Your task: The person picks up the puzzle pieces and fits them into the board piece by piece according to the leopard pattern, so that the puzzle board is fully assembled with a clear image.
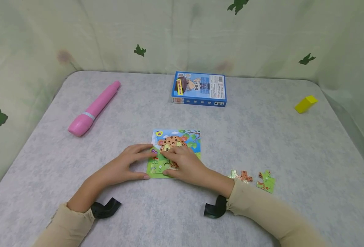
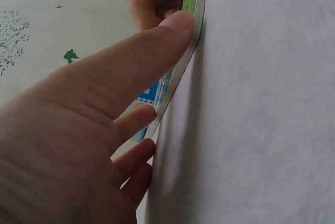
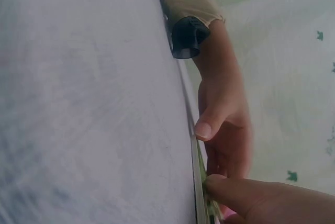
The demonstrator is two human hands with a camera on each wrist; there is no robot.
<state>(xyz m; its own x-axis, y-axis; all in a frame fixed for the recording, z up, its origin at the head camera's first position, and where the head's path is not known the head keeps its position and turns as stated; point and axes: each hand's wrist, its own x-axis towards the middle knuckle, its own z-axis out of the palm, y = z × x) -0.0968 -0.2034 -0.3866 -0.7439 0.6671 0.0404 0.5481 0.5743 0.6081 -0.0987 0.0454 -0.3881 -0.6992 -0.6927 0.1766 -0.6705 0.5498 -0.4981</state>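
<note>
A leopard jigsaw puzzle (image 1: 191, 137) in a flat board lies in front of me, both hands over its lower half. My left hand (image 1: 124, 164) spreads round the left side, thumb at the lower left edge and fingertips on the picture. In the left wrist view that thumb (image 2: 178, 25) rests along the board's green edge (image 2: 189, 4). My right hand (image 1: 186, 164) has thumb and index finger at a green puzzle piece (image 1: 158, 166) in the lower left part, pinching it. The right palm hides the lower right of the picture.
Loose puzzle pieces lie to the right, one spotted piece (image 1: 246, 176) partly behind my right forearm and one green piece (image 1: 266, 181). Further back are a blue box (image 1: 198, 89), a pink baton-shaped object (image 1: 98, 106) and a yellow block (image 1: 306, 104).
</note>
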